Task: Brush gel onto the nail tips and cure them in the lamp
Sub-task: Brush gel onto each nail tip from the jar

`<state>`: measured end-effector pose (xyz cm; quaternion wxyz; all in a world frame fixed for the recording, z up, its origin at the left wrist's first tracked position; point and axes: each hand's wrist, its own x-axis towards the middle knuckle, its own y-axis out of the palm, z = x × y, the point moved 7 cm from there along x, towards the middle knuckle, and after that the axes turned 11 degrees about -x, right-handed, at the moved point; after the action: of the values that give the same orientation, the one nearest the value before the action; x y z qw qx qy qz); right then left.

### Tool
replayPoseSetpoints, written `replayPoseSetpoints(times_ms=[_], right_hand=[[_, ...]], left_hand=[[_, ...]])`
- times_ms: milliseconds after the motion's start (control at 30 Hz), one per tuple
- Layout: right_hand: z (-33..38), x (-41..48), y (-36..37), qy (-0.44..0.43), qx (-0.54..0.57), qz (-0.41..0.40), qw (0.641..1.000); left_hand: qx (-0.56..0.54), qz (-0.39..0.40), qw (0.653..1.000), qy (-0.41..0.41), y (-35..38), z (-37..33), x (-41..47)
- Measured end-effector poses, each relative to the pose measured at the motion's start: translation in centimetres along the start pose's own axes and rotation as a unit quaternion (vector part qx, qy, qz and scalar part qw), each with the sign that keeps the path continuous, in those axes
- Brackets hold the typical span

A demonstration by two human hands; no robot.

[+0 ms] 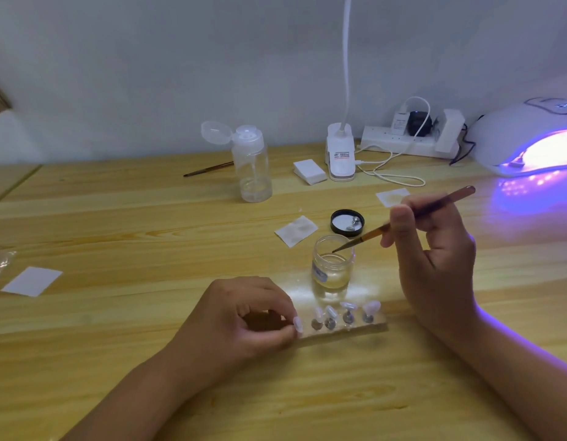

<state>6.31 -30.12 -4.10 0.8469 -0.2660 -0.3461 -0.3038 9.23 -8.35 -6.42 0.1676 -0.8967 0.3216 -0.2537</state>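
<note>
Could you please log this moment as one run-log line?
right hand: brush at jar mouth | left hand: pinches nail tip | lamp: lit

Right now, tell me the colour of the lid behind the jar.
The lid is black with a pale inside, lying open side up; the head view shows it.

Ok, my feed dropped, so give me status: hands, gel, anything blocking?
Left hand pinches end nail tip on the holder. Right hand holds brush, bristles at open gel jar mouth. Lamp lit far right; jar stands just behind holder.
</note>
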Motion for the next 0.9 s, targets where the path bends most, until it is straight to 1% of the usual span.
replayPoseSetpoints(times_ms=[100,167,267,333,467,600,767,900], right_hand=[[-0.1,0.0,-0.2,-0.006,-0.002,-0.005,1.000],[-0.3,0.0,-0.1,-0.011,-0.006,0.001,1.000],[-0.5,-0.1,-0.1,-0.011,-0.004,0.003,1.000],[-0.3,0.0,-0.1,-0.013,0.004,-0.001,1.000],[-0.1,0.1,-0.6,-0.017,0.014,-0.013,1.000],[-0.1,0.3,-0.9,-0.002,0.034,-0.024,0.999],[0.5,0.5,-1.7,0.006,0.048,-0.062,0.997],[1.2,0.6,-1.8,0.038,0.077,-0.049,0.995]], left_hand=[[-0.007,-0.014,1.000,-0.001,-0.2,-0.1,-0.1],[-0.012,-0.037,0.999,-0.014,-0.6,0.0,-0.2],[0.009,-0.075,0.997,-0.021,-1.2,-0.1,-0.2],[-0.004,-0.092,0.995,-0.039,-1.4,0.1,-0.2],[-0.029,-0.103,0.992,-0.063,-1.5,0.6,-0.1],[-0.042,-0.114,0.989,-0.082,-1.7,1.3,-0.1],[-0.062,-0.119,0.987,-0.089,-1.8,1.7,-0.1],[-0.116,-0.142,0.974,-0.131,-1.8,2.6,-0.3]])
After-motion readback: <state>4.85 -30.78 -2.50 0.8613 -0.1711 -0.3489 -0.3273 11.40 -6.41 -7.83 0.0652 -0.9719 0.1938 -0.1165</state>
